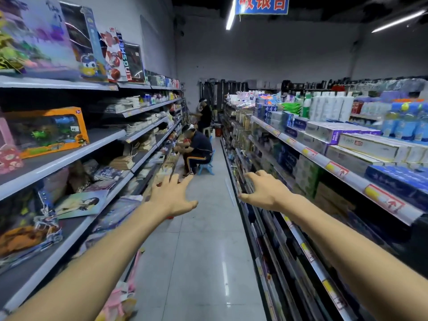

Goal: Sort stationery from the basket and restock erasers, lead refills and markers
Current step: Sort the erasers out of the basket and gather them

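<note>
**Two Empty Hands Reach Down a Shop Aisle**

A person stands in a long shop aisle and holds both arms out in front. The left hand (172, 198) is up in the air with its fingers spread wide and its thumb sticking out to the side. It holds nothing. The right hand (262, 192) is up in the air too, near the left one but not touching it. Its fingers are bent a little and loose, and it also holds nothing.

I cannot tell where the basket is. The small things on the shelves are too blurry to name.

Under the arms is a shiny grey floor (203, 251). On the left side are grey shelves (58, 163). An orange toy box (48, 133) sits on one of them, and more toy boxes stand on the top shelf. Lower down lie thin books (121, 162), some flat and some tipped over.

On the right side are more shelves (324, 158) with yellow and red price tags along the edge. White bottles (331, 107) stand on top, with flat white and blue boxes (370, 147) near them.

Far down the aisle a person (196, 149) sits on a small blue stool (206, 167), facing the left shelves. Behind them another person (205, 114) stands. A blue sign (262, 4) with red letters hangs from the dark ceiling, beside a long bright lamp (231, 16).
</note>
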{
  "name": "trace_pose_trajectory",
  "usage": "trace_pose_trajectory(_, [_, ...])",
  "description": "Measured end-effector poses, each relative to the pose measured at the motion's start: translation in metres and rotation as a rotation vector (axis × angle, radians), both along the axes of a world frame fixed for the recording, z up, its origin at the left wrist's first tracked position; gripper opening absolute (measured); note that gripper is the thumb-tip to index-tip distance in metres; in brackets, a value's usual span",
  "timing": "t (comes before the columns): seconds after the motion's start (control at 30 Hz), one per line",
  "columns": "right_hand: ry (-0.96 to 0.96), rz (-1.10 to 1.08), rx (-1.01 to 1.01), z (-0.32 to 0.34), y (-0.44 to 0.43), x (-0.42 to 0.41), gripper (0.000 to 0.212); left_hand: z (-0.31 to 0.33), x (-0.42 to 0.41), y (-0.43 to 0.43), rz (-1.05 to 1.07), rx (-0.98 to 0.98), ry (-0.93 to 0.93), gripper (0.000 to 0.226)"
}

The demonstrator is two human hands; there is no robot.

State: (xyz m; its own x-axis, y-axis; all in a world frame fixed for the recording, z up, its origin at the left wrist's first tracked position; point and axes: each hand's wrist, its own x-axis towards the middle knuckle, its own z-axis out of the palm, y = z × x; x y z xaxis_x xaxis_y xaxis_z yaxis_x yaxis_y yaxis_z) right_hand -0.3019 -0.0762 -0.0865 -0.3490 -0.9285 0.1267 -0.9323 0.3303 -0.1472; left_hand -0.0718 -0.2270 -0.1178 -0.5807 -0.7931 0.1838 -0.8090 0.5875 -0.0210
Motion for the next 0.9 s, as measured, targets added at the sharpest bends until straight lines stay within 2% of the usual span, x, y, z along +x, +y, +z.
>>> trace_pose_trajectory(0.23, [-0.031,0.052,0.015,-0.035,-0.127,-0.043,0.083,-0.029,-0.037,-0.131,-0.064,0.041,0.057,0.088])
trace_pose_trajectory(0.43, [0.006,0.094,0.062,-0.089,-0.234,-0.099,0.084,-0.081,-0.095,-0.231,-0.083,0.053,0.058,0.085])
trace_pose_trajectory(0.7, [-0.056,0.078,0.123,-0.162,-0.444,-0.246,0.083,-0.142,-0.241,-0.414,-0.050,0.075,0.021,0.084])
trace_pose_trajectory(0.9, [-0.029,0.083,0.142,-0.152,-0.620,-0.371,0.082,-0.144,-0.361,-0.576,-0.041,0.116,-0.002,0.084])
